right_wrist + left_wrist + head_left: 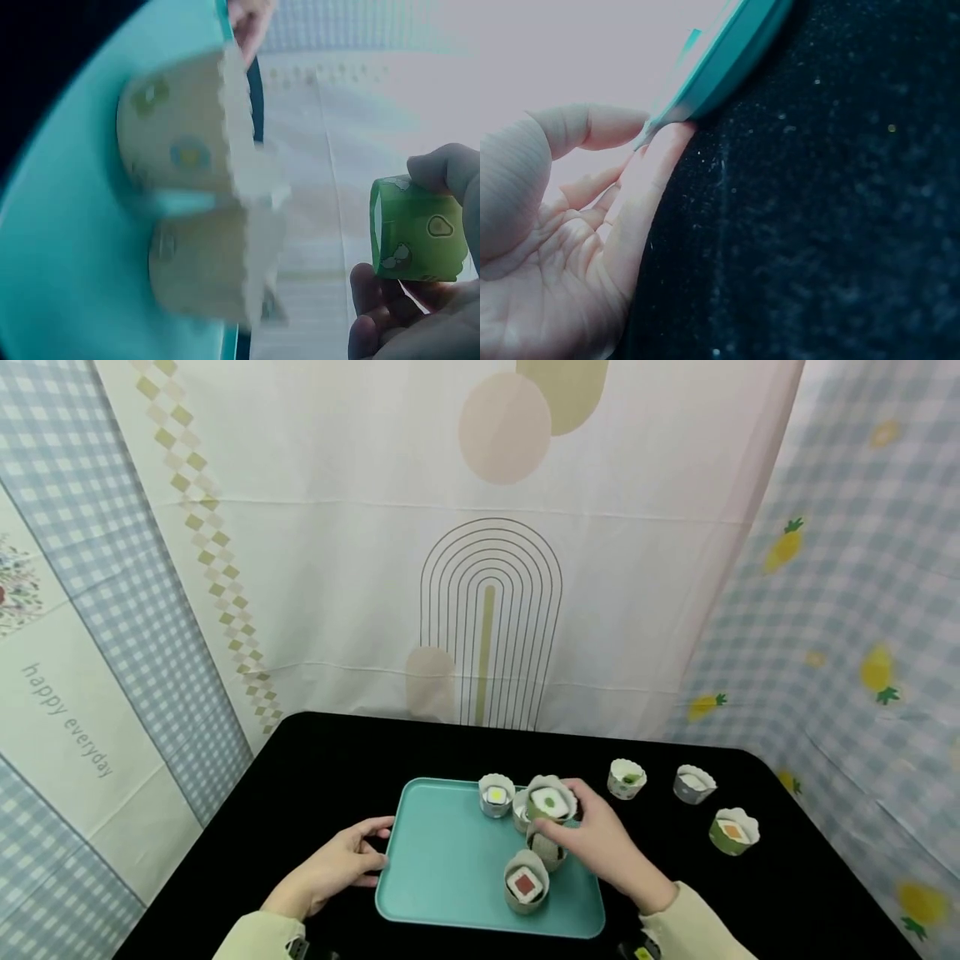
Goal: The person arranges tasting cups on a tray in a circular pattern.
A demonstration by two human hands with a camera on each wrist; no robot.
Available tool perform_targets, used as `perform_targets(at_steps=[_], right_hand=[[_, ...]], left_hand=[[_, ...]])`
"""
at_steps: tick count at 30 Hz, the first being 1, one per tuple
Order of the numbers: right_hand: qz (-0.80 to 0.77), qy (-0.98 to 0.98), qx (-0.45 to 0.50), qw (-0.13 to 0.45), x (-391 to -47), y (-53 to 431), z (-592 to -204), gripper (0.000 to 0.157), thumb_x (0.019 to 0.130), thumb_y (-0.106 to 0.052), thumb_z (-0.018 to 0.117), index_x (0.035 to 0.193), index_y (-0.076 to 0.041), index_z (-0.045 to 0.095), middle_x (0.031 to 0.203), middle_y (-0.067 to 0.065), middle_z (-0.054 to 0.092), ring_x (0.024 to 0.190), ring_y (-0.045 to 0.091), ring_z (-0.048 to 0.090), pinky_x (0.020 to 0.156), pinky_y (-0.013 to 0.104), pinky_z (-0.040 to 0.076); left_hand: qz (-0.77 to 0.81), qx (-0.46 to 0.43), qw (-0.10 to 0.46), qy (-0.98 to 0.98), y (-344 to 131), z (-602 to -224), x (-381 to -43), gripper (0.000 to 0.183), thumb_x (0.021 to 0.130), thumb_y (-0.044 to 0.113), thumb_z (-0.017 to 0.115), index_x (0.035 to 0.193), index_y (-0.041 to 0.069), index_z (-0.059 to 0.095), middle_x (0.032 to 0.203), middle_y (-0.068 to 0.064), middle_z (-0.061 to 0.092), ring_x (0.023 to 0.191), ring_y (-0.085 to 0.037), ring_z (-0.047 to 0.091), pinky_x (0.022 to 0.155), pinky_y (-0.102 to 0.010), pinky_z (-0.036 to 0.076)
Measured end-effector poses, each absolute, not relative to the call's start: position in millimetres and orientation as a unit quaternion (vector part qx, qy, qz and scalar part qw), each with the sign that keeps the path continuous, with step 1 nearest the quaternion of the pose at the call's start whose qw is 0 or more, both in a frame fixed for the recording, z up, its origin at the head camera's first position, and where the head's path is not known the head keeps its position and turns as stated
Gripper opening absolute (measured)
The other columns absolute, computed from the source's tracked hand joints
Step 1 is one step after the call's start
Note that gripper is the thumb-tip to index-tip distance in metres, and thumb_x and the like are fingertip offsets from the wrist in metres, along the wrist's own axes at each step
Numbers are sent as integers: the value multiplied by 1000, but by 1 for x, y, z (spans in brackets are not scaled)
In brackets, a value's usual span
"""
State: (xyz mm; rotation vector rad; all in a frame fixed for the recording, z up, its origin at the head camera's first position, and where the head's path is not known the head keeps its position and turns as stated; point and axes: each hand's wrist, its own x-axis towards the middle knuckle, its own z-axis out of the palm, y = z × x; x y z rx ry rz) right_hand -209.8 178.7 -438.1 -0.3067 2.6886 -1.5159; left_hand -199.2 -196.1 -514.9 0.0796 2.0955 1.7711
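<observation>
My left hand [337, 867] pinches the left rim of a teal tray [450, 860], thumb above and fingers beneath in the left wrist view. Over the tray's right half, my right hand [600, 839] grips a green paper cup [420, 229] between thumb and fingers. From the head, that cup shows a white filling with a green centre. Several cups stand on the tray: a pale one [496, 795] with a yellow-centred piece, a grey one [526, 883] with a red-brown-centred piece, and others partly hidden by the held cup and right hand.
Right of the tray, on the black tabletop [352, 768], stand a white cup [626, 779], a grey cup [693, 784] and a green cup [733, 832] with an orange-centred piece. A patterned cloth [337, 610] hangs behind the table.
</observation>
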Motion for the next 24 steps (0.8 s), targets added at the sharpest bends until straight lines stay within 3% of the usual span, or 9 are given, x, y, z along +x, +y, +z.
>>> perform_targets(at_steps=[10, 18, 24], right_hand=[[-452, 849, -251, 107, -208, 134, -445, 52, 86, -38, 73, 129, -19, 51, 117, 0, 54, 97, 15, 58, 77, 34, 52], [-398, 873, -258, 114, -210, 121, -450, 54, 84, -40, 74, 130, -21, 52, 116, -7, 57, 99, 11, 58, 80, 34, 51], [-357, 890, -259, 115, -210, 115, -454, 61, 82, -39, 76, 134, -18, 52, 123, -4, 56, 103, 12, 58, 83, 34, 51]], left_hand=[[634, 31, 196, 747, -197, -512, -199, 66, 88, 8, 66, 147, 4, 38, 131, -17, 44, 91, -26, 59, 76, -42, 56], [630, 30, 192, 752, -196, -512, -198, 65, 88, 7, 65, 147, 5, 39, 131, -16, 44, 90, -25, 59, 76, -42, 56], [628, 33, 191, 754, -196, -513, -199, 65, 88, 7, 64, 147, 5, 39, 131, -16, 44, 90, -25, 59, 76, -42, 56]])
